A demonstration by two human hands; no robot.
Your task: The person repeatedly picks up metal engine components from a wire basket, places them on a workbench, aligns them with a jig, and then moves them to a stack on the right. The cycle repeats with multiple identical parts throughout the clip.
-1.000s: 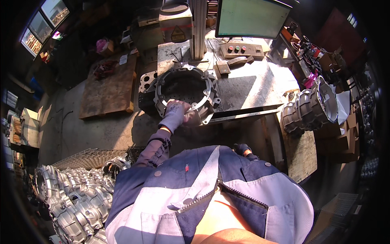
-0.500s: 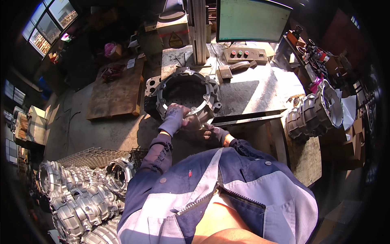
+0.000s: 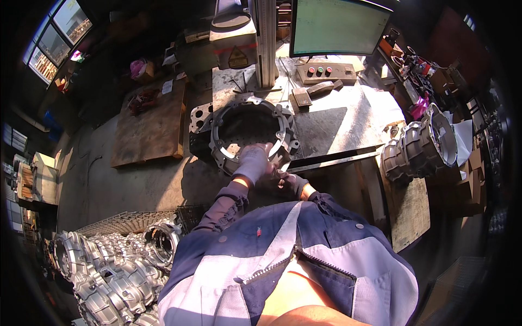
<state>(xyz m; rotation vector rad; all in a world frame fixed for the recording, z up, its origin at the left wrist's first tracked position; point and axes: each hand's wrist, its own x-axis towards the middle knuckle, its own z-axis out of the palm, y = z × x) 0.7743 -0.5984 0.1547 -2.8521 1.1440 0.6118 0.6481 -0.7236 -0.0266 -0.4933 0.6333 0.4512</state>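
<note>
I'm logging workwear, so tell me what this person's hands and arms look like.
The left hand wears a pale lavender-grey glove; the right hand wears a shadowed greyish glove. The left sleeve is dull purple with dark patterning; the right sleeve is dark navy.

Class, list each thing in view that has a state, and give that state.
Round grey metal housing: uncovered, opening facing up.
Pale-gloved left hand: at the housing's near rim.
Gloved right hand: close beside the left, fingers bent.
Black-framed flat monitor: lit, pale green.
Ribbed grey metal casing: mouth uncovered, facing right.
Navy-and-grey cloth jacket: unzipped at the neck.
</note>
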